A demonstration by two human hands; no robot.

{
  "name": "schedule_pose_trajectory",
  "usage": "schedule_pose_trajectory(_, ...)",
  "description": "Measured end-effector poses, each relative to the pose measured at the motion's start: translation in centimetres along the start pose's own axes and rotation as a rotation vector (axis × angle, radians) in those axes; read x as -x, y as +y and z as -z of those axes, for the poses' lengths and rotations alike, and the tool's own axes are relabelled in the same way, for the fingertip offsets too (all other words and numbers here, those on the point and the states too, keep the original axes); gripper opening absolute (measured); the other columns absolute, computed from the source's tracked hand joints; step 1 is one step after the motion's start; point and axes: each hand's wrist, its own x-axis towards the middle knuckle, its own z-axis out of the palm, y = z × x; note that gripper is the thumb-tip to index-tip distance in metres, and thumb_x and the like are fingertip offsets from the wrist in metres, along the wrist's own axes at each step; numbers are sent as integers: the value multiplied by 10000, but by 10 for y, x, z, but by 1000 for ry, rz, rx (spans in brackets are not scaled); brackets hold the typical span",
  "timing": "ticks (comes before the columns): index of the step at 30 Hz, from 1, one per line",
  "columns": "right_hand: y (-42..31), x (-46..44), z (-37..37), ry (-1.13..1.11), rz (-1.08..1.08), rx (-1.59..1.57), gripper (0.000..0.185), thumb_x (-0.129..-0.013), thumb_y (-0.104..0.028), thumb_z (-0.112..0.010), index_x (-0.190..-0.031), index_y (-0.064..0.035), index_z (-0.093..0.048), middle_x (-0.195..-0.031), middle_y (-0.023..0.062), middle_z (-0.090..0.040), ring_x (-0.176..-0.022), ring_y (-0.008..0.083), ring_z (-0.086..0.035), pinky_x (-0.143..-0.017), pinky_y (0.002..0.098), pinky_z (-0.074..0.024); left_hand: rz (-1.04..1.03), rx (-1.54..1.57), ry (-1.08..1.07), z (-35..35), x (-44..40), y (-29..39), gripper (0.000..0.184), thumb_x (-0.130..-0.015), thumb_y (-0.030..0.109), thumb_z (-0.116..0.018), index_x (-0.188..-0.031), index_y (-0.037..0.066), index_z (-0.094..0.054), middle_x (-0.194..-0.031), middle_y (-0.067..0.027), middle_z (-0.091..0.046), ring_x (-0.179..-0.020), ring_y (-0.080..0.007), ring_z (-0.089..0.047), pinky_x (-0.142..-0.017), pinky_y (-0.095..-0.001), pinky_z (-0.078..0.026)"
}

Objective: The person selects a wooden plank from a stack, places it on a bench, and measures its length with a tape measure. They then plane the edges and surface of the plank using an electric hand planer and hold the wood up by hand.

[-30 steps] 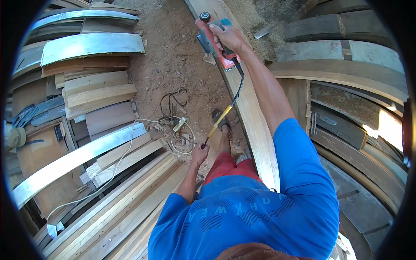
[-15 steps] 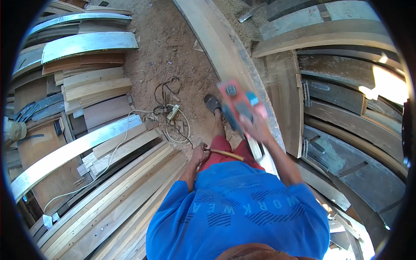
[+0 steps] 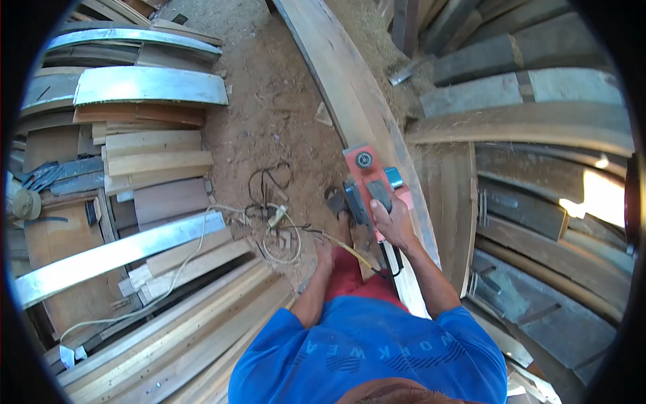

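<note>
My right hand (image 3: 392, 221) is wrapped round the rear handle of a red and teal electric planer (image 3: 367, 176). The planer rests on a long, pale wooden board (image 3: 336, 67) running away in front of me. From its back end a power cord (image 3: 356, 256), partly yellowish, loops down and crosses toward my left side. By my left knee, my left hand (image 3: 324, 250) appears closed at this cord; its fingers are small and partly blurred.
Stacked planks (image 3: 155, 161) fill the left side, with long boards (image 3: 202, 323) nearer me. On the dirt floor lie a coiled white cable (image 3: 282, 252) and a connector (image 3: 276, 216). More timber (image 3: 518, 124) lies to the right. My sandaled foot (image 3: 334, 200) is beside the board.
The planer and my right hand have moved slightly toward me, and the planer now looks sharp instead of blurred. My left hand has shifted slightly down. The whole view has turned a little.
</note>
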Motion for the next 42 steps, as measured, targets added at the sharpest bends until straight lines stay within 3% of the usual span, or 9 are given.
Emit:
schedule_pose_trajectory(4, -44, -141, -26, 43, 117, 30, 357, -986, -356, -568, -915, -7, -593, -632, 16, -555, -533, 118, -537, -493, 319, -442, 172, 257, -479, -40, -62, 13, 407, -1085, 365, -347, -1256, 32, -509, -1094, -80, -595, -1005, -231, -578, -888, -361, -469)
schedule_pose_trajectory(6, -74, -203, -38, 47, 113, 1, 394, -989, -392, -565, -885, -14, -607, -613, 10, -555, -501, 111, -533, -463, 316, -428, 78, 473, -447, -82, -45, 76, 281, -1076, 247, -373, -1162, 34, -535, -1016, -86, -551, -973, -218, -553, -921, -374, -465)
schedule_pose_trajectory(12, -177, -369, -57, 75, 140, 21, 557, -958, -526, -559, -700, -35, -611, -569, 30, -574, -477, 135, -553, -482, 327, -447, -285, 59, -203, -143, -25, 213, 647, -1079, 341, -342, -1479, -157, -234, -1537, -353, -284, -1443, -444, -297, -1200, -439, -242)
schedule_pose_trajectory(22, -235, -586, -74, -89, 169, -159, 486, -985, -506, -544, -685, -124, -550, -539, -7, -498, -428, 124, -460, -391, 319, -330, -345, -106, -147, -149, -22, 239, 686, -1052, 356, -383, -1478, -155, -216, -1448, -410, -341, -1363, -533, -349, -1164, -520, -265)
schedule_pose_trajectory(31, -171, -401, -31, -97, 59, -125, 382, -976, -439, -607, -844, -82, -595, -576, -30, -503, -475, 82, -497, -442, 275, -392, -397, -144, -220, -142, -30, 214, 677, -1026, 309, -457, -1475, -147, -236, -1415, -417, -395, -1318, -512, -434, -1139, -481, -324)
schedule_pose_trajectory(35, -85, -244, -2, -48, 183, 30, 342, -975, -387, -585, -1062, -58, -619, -638, 4, -535, -538, 118, -519, -501, 318, -418, -618, -56, -739, -74, -4, 202, 740, -940, 175, -572, -1506, -120, -196, -1398, -352, -458, -1337, -488, -438, -1128, -467, -348)
schedule_pose_trajectory(38, -53, -114, 23, -56, 35, 44, 427, -931, -331, -586, -1207, -5, -592, -730, 77, -593, -658, 166, -575, -621, 355, -479, -217, 131, -1000, -47, 41, 130, 818, -891, 190, -621, -1543, -20, -172, -1432, -233, -452, -1232, -407, -529, -1085, -462, -398)
schedule_pose_trajectory(39, -33, -78, 31, -86, 15, 70, 449, -919, -277, -614, -1237, 32, -544, -905, 212, -667, -823, 298, -669, -771, 433, -522, 26, 278, -1116, -42, 50, 119, 832, -895, 230, -623, -1555, 12, -166, -1434, -210, -446, -1196, -388, -551, -1073, -465, -412)
schedule_pose_trajectory(42, 12, 2, 43, -127, -108, 72, 452, -908, -292, -630, -1215, 30, -551, -921, 239, -670, -847, 322, -685, -772, 431, -524, 793, 748, -897, -42, 43, 84, 838, -903, 311, -570, -1588, 108, -133, -1275, -144, -527, -1056, -286, -589, -976, -438, -480)
